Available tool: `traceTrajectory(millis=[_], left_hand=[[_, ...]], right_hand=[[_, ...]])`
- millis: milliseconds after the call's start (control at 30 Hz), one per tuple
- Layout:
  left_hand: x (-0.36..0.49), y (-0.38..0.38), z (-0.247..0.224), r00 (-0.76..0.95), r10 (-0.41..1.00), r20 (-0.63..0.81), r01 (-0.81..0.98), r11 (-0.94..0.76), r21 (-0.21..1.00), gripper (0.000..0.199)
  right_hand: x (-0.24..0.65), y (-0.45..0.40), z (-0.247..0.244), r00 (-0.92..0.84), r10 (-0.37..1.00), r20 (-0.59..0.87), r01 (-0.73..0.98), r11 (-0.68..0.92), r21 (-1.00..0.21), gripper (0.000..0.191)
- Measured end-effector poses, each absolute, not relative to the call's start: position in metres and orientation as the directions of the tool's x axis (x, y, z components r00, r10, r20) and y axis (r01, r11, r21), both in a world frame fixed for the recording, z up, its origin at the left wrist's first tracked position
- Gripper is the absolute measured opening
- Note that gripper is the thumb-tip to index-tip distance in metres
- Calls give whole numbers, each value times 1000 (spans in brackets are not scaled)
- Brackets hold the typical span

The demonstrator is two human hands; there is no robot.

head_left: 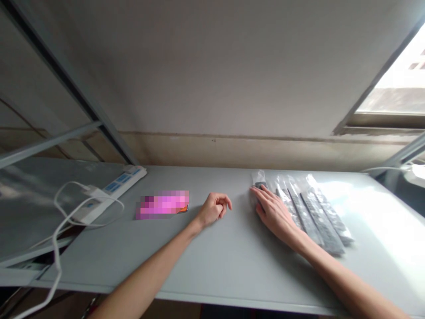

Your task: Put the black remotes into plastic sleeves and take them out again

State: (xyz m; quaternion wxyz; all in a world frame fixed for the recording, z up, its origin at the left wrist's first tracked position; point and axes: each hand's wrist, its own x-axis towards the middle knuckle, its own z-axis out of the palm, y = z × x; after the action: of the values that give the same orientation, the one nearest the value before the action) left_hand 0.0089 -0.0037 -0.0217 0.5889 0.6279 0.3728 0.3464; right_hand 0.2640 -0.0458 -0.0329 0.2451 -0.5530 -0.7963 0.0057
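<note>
My left hand rests on the grey tabletop, its fingers loosely bent and nothing in them. To the right, my right hand lies flat, palm down with fingers stretched out, over the leftmost of several clear plastic bags. Dark, long, flat pieces show inside these bags, which lie side by side at a slant. A dark end of the piece under my hand shows past my fingertips; the rest is covered. The rightmost bag and the long bagged piece beside it are untouched.
A blurred-out pink object with an orange corner lies left of my left hand. Behind it at the left stands a white power strip with a plugged-in charger and looping white cables. Metal frame posts, a wall and a bright window surround the table.
</note>
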Motion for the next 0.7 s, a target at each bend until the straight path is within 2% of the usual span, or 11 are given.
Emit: traceTrajectory(millis=[67,167,233,300,367,467,567,633,700], left_hand=[[10,-4,-22,446,895,4,27,-17,999,29],[10,-4,-22,277,955,101,-104,-75,992,35],[10,-3,-22,140,981,135,-203,-105,973,38],[9,-4,-23,75,993,96,-300,-70,951,43],[9,-7,-23,154,988,0,-390,60,919,55],[11,-15,-19,431,893,-132,-426,330,843,72],[11,-21,-15,526,837,-154,-389,397,831,63],[8,-20,-12,479,863,-160,-393,374,840,49],[6,-17,-11,418,893,-168,-416,352,838,41]], right_hand=[[258,-48,-34,-299,867,398,799,455,-393,73],[248,-54,-30,-354,843,406,654,533,-536,87],[244,-59,-25,-387,817,426,579,576,-577,93],[242,-62,-20,-379,788,485,537,614,-579,95],[242,-63,-18,-334,759,559,520,643,-562,96],[243,-62,-17,-303,734,608,503,665,-552,93],[240,-62,-19,-394,698,597,422,715,-557,88],[237,-64,-21,-469,656,592,358,754,-551,84],[234,-66,-21,-453,667,592,374,745,-553,77]])
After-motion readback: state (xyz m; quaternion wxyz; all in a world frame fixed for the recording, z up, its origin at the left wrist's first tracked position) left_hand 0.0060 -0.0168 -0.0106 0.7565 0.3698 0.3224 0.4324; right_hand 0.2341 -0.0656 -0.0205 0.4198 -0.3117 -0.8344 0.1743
